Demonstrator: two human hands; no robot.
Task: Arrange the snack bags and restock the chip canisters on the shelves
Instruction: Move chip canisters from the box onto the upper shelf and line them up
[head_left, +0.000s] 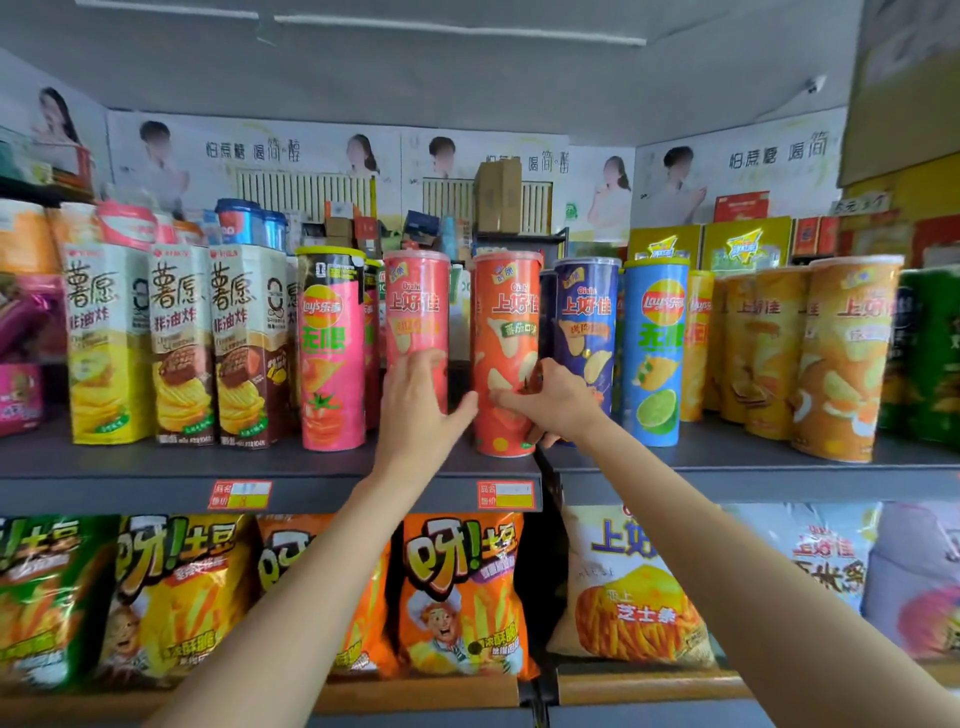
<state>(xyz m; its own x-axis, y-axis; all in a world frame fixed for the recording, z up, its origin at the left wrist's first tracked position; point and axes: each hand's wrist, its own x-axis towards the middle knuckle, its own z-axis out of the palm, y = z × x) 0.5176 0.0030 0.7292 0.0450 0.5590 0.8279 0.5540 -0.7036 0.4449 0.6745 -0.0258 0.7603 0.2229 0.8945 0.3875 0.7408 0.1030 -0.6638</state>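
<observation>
**Both hands on canisters at the middle of the upper shelf**

Head view: at the centre of the frame the left hand (421, 400) lies against the lower front of a pink canister (417, 322). Its grip is spread, fingers nearly straight and flat on the tube, the thumb stretched right toward the neighbouring orange-red canister (506, 343); whether the thumb tip touches that tube I cannot tell. The right hand (553, 402) has its grip curled round the lower right side of the orange-red canister, thumb across the front, fingers wrapped behind it.

Both canisters stand upright on the grey upper shelf (260, 462), close to its front edge. Just left of the pink one stands a pink Lay's canister (331, 353); just right of the orange-red one stands a blue-purple canister (587, 332), then a blue Lay's canister (655, 358). Yellow-orange canisters (831, 364) fill the right of the frame.

Across the lower part of the frame, snack bags (462, 592) stand upright in a row on the shelf below.
</observation>
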